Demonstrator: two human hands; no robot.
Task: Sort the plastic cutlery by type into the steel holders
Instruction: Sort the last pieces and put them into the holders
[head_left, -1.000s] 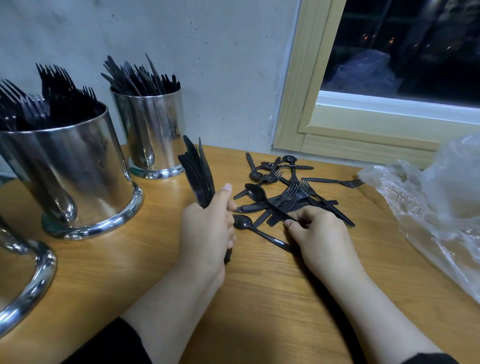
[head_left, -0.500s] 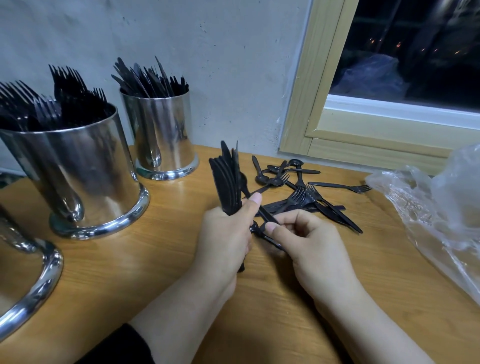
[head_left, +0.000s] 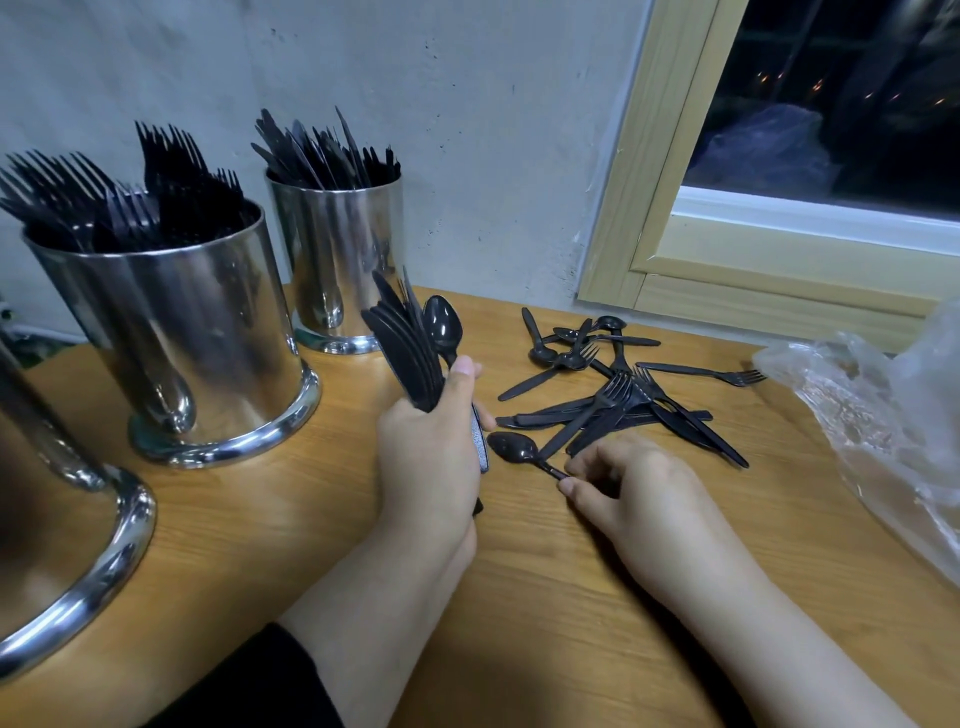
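- Left hand (head_left: 431, 447): curled round an upright bundle of black knives (head_left: 402, 353), one spoon (head_left: 442, 325) pinned alongside by the thumb.
- Right hand (head_left: 639, 499): fingers bent, pinching the handle of a second spoon (head_left: 514, 448) lying on the wooden table (head_left: 519, 623).
- Just beyond: loose pile of cutlery (head_left: 618, 389).
- Further left: fork holder (head_left: 182, 322), knife holder (head_left: 337, 249), third holder (head_left: 47, 545) at frame edge.
- Far right: clear plastic bag (head_left: 883, 415).

**Soft indoor light, wide-angle bend**

I see even, fairly dim indoor light. The steel holders (head_left: 197, 332) carry bright streaked glare. The window (head_left: 841, 104) is dark. Both forearms throw soft shadows on the bench (head_left: 571, 623). Edges bow outward; the nearest holder blurs at the left edge.
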